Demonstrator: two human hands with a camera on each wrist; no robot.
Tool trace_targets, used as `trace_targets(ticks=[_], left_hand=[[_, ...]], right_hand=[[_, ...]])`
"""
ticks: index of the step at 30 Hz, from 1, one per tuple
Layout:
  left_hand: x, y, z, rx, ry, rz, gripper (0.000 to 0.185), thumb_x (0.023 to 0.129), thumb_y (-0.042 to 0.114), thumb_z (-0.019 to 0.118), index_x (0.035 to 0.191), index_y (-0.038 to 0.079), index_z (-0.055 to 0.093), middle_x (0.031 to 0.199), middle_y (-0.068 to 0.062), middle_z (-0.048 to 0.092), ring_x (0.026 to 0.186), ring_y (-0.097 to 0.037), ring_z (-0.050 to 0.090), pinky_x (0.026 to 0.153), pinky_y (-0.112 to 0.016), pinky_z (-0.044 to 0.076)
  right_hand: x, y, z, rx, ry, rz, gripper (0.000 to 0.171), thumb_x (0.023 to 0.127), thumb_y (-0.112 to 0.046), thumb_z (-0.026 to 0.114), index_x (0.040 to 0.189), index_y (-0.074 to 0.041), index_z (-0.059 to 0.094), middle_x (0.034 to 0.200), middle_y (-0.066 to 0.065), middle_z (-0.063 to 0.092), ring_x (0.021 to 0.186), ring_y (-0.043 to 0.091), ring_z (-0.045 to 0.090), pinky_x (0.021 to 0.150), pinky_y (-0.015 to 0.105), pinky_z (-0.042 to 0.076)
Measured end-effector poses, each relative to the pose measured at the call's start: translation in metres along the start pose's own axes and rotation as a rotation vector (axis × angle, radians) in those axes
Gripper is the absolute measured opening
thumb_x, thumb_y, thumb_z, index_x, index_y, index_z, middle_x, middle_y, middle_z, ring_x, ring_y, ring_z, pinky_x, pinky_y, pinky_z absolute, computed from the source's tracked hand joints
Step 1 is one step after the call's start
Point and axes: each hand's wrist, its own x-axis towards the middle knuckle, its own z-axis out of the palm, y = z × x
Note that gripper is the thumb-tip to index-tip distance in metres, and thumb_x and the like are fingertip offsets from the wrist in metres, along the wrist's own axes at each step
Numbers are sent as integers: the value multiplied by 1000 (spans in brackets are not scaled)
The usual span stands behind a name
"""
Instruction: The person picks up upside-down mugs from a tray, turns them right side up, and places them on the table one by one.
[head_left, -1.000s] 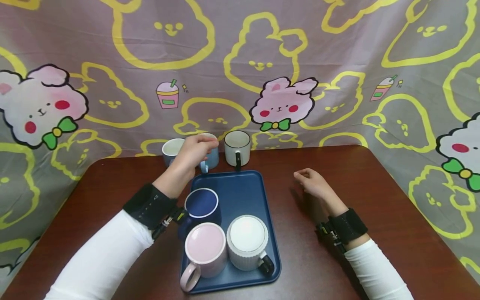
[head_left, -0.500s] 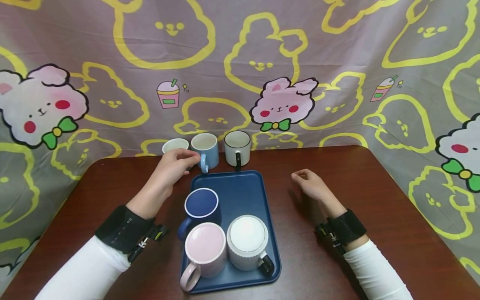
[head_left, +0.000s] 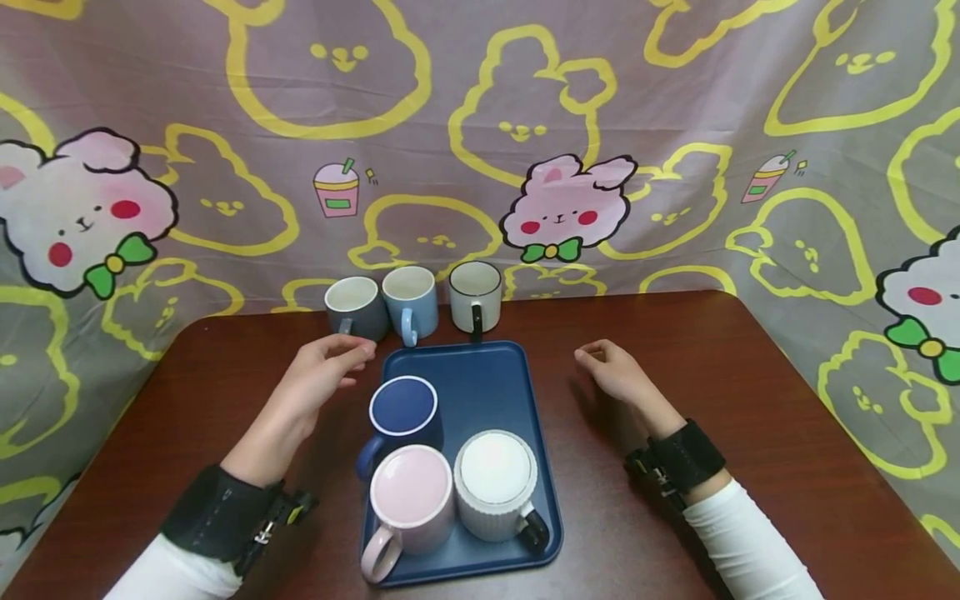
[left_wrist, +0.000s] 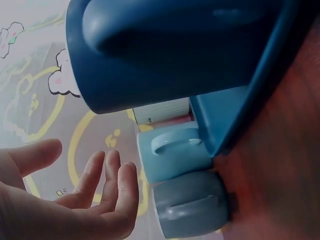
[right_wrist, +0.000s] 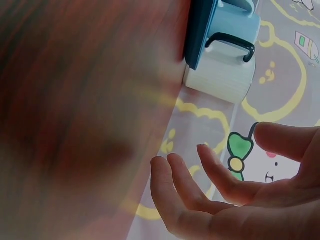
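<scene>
Found at far left: the left hand (head_left: pixel 318 372), with fingers loosely curved and parted from the thumb, pinching nothing; held just in front of the grey mug (head_left: pixel 366 313), apparently without contact. Next, with handle turned to the near side as on the grey one, likely for easy reach: the light-blue mug (head_left: pixel 425 312), upright. Nearer, on the tray (head_left: pixel 483 379): the dark-blue mug (head_left: pixel 403 408), with handle seemingly over the left rim, and the pink mug (head_left: pixel 412 493) close before it, with handle also outward, presumably to let the bodies sit tight together. Likely kept from sliding off by the raised rim. Further right: the white mug (head_left: pixel 463 308), upright behind the tray, and the ribbed mug (head_left: pixel 495 472) in the near right corner, with black handle turned out. At far right: the right hand (head_left: pixel 621 372), with fingers bent and slightly spread, pinching nothing, well apart from every mug. Underneath: a reddish-brown bench (head_left: pixel 750 408) with a dull sheen. Behind: a cartoon-printed cloth backdrop (head_left: pixel 420 162), lightly creased.
</scene>
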Motion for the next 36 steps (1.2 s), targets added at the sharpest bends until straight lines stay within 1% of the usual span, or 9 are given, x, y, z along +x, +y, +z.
trace_targets(ticks=[4,7,8,10,14,18,23,28,36], left_hand=[[-5,-9,0,-5,5,0,49,98,34,48,131,-2,49,131,-21,53,110,-26,52,95,-36,46],[-9,-16,0,1,2,-16,51,98,36,49,132,-1,48,131,-20,53,114,-30,50,97,-39,45],[-10,-18,0,3,-1,-20,51,98,37,49,132,-1,48,131,-21,52,116,-31,50,97,-39,45],[-12,-22,0,15,-13,-22,51,98,37,49,131,-1,48,131,-21,53,117,-33,49,95,-38,45],[-15,-29,0,53,-54,-14,52,97,39,50,129,-2,50,129,-22,55,115,-35,52,92,-37,48],[-18,-33,-1,91,-111,-9,54,96,41,51,127,-3,50,125,-23,58,112,-34,54,90,-37,49],[-20,-38,-2,115,-174,-6,54,96,42,51,124,-5,51,116,-20,63,107,-30,59,87,-37,50],[-22,-43,-4,123,-233,-1,52,96,41,52,121,-4,53,111,-16,64,104,-28,61,88,-38,51],[-25,-50,-5,135,-267,-22,53,95,43,53,120,-4,53,112,-17,65,104,-26,61,88,-37,51]], right_hand=[[-4,-4,2,-29,13,-28,55,98,-45,42,128,0,48,130,25,51,122,40,47,97,52,42],[-3,-5,5,-34,16,-31,51,99,-43,43,128,-1,49,130,24,52,122,39,48,97,51,42],[-1,-5,6,-28,10,-21,50,99,-41,43,129,-1,48,132,24,50,124,39,46,100,52,40],[-1,-6,8,-32,12,-21,47,100,-38,43,130,-1,48,133,24,50,124,39,46,100,52,40],[-2,-8,11,-57,22,-25,47,100,-36,44,130,-1,47,133,24,50,122,39,47,98,52,41],[-2,-10,12,-85,38,-38,46,99,-35,45,129,0,47,132,23,51,121,37,49,98,51,41],[-3,-14,13,-118,24,-73,49,100,-35,44,133,2,45,133,25,48,122,40,47,98,52,41],[-4,-16,14,-135,14,-81,51,100,-35,43,136,2,42,136,27,44,124,41,45,98,53,41],[-7,-22,21,-176,15,-104,54,100,-35,44,138,3,40,136,27,43,122,40,47,97,52,42]])
